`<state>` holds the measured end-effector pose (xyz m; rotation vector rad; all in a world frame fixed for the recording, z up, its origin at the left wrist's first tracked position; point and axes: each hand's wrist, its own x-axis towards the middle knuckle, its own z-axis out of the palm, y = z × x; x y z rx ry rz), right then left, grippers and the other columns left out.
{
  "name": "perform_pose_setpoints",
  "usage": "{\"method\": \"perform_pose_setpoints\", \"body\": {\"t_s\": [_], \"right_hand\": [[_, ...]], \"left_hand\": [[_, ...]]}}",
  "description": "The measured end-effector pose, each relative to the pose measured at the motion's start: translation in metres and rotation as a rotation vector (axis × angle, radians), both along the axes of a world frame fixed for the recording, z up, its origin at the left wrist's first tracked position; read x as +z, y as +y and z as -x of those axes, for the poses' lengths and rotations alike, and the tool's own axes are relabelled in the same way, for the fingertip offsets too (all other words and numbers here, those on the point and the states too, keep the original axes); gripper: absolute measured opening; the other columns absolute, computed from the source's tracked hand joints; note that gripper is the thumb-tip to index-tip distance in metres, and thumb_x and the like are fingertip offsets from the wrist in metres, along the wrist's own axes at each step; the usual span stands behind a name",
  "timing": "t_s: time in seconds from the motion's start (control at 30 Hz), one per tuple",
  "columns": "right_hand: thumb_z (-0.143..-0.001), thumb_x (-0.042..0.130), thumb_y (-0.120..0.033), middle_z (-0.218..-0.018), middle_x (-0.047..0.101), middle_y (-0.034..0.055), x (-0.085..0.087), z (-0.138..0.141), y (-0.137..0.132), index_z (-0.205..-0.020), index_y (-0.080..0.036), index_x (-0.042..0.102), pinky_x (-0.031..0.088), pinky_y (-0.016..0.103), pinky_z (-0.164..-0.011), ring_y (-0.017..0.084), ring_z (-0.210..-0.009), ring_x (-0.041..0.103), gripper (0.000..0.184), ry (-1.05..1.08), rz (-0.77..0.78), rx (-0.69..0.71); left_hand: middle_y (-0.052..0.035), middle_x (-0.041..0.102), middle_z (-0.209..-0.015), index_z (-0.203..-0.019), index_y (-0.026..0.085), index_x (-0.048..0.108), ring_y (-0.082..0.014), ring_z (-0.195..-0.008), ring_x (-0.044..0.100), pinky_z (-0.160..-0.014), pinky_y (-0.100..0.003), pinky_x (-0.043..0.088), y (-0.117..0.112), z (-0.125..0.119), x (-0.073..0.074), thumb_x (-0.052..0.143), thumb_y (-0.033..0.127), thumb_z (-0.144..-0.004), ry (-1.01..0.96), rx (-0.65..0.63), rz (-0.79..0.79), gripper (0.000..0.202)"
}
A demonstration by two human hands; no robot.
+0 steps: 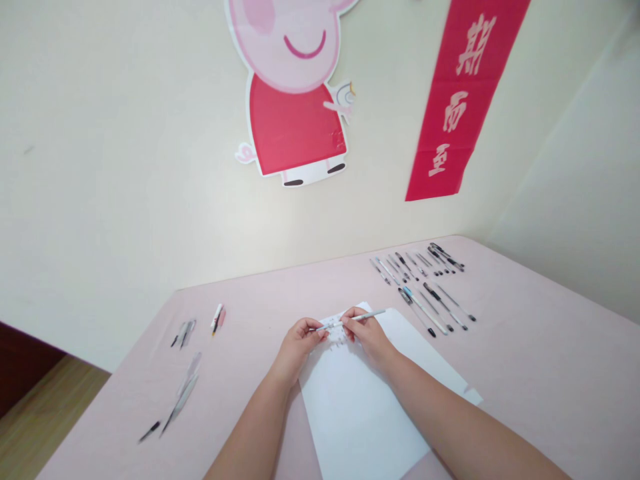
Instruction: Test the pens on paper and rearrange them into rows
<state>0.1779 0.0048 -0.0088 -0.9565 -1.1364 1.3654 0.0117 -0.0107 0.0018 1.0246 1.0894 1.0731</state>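
Note:
A slim, pale pen [373,314] is held nearly level over the white paper [360,413]. My left hand [300,341] pinches its left end between thumb and fingers. Further along the barrel, my right hand [367,335] closes round the pen, whose right end sticks out past the fingers. Small dark marks [339,340] show on the upper part of the paper, just below the pen; they are too blurred to read. The tip at the left hand is partly covered by the fingers.
Several pens and refills [430,313] lie in rows at the back right of the pink table [550,400]. To the left are pen parts [184,397], a small group of clear and black pieces [185,332] and a white-and-pink item [219,319]. Behind stands a wall with a pig cutout [297,127].

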Motion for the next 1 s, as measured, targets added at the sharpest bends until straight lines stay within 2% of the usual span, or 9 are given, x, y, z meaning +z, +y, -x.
{"method": "perform_pose_setpoints", "body": {"t_s": [0.27,0.83,1.0], "right_hand": [[-0.065,0.067,-0.046,-0.046,0.049,-0.0044,-0.0021,0.0011,0.002,-0.07,-0.016,0.06,0.031,0.022,-0.044,0.008,-0.042,0.04,0.031,-0.016,-0.005,0.07],[-0.067,0.068,-0.043,-0.051,0.055,-0.0011,-0.0079,-0.0005,0.0035,-0.07,-0.013,0.065,0.033,0.023,-0.046,0.008,-0.045,0.043,0.03,0.009,0.004,0.104],[-0.067,0.067,-0.047,-0.051,0.056,0.0004,-0.006,-0.0021,0.0026,-0.059,-0.013,0.062,0.034,0.023,-0.048,0.008,-0.046,0.044,0.035,-0.051,0.01,0.089]], "left_hand": [[-0.0003,0.065,-0.071,-0.074,0.017,0.058,-0.0116,-0.068,0.058,-0.067,-0.022,0.042,-0.0005,-0.0009,0.0016,0.074,0.034,-0.058,-0.028,-0.02,-0.016,0.029],[0.0006,0.063,-0.061,-0.066,0.016,0.06,-0.0106,-0.059,0.055,-0.061,-0.023,0.041,0.0019,0.0003,0.0005,0.076,0.033,-0.055,0.022,0.056,-0.077,0.026],[0.0007,0.063,-0.062,-0.066,0.015,0.061,-0.0107,-0.059,0.056,-0.06,-0.023,0.041,0.0016,-0.0006,-0.0008,0.076,0.032,-0.055,0.028,0.058,-0.098,0.025]]}}
